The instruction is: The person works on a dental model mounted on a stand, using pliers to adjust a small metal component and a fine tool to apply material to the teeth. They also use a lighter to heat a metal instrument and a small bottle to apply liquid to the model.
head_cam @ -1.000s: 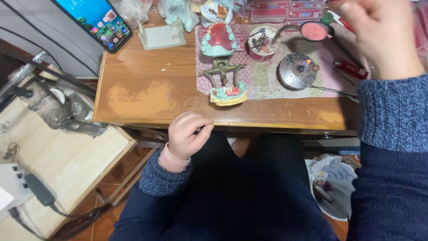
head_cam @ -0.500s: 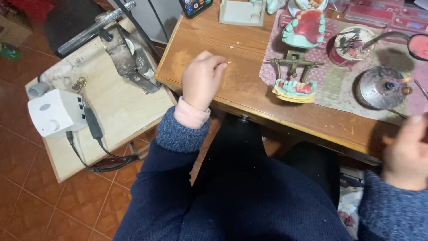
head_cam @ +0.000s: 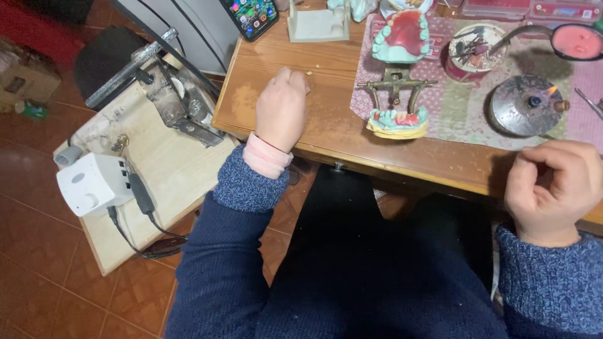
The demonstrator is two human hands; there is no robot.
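Observation:
My left hand (head_cam: 282,108) rests knuckles-up on the wooden desk (head_cam: 326,119), fingers curled under with nothing visible in them. My right hand (head_cam: 553,188) hovers at the desk's front edge on the right, loosely closed and empty. Between them stands a metal dental articulator (head_cam: 397,103) holding a green and pink jaw model, its upper half (head_cam: 403,36) tipped open behind it. Both sleeves are dark blue knit.
A round metal burner with a small flame (head_cam: 526,105), a red cup of tools (head_cam: 470,51) and a pink-filled spoon (head_cam: 575,41) sit on a patterned mat. A phone (head_cam: 251,14) lies at the back left. A low board carries a metal press (head_cam: 166,94) and white box (head_cam: 94,183).
The view swung left and down. My left hand went from below the desk edge onto the desktop. My right hand dropped from the back of the desk to its front edge.

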